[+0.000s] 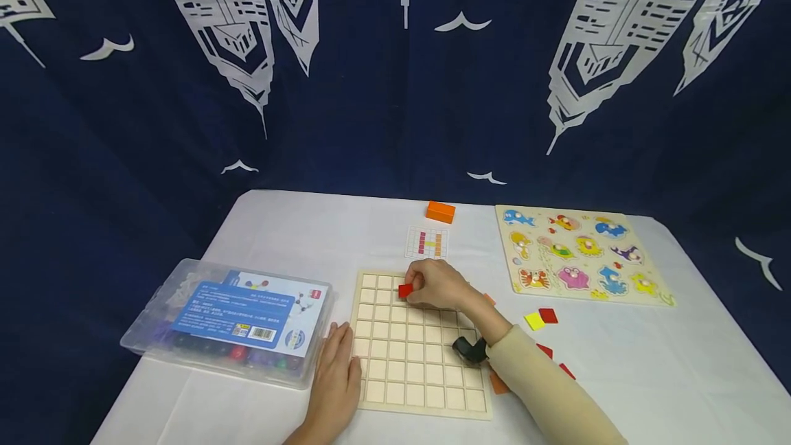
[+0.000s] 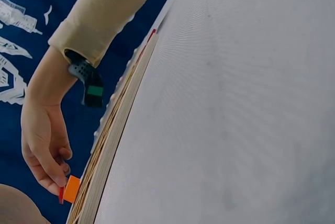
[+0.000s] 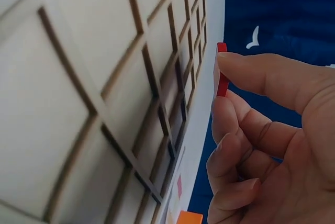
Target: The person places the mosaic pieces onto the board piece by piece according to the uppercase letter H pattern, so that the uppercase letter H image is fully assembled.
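Between thumb and fingers my right hand (image 1: 437,283) pinches a red square tile (image 1: 404,290) over the far rows of a wooden grid board (image 1: 395,414). In the right wrist view the tile (image 3: 222,69) is seen edge-on, held apart from the board. My left hand (image 1: 336,380) rests at the board's left edge with its fingers extended. Behind the board lies a small pattern card (image 1: 426,243) with red, yellow and orange squares.
A clear plastic case (image 1: 247,321) with a blue label lies left of the board. At the back stands an orange block (image 1: 441,211). An animal peg puzzle (image 1: 581,253) lies back right. Loose tiles, among them a yellow one (image 1: 534,321), lie by the right forearm.
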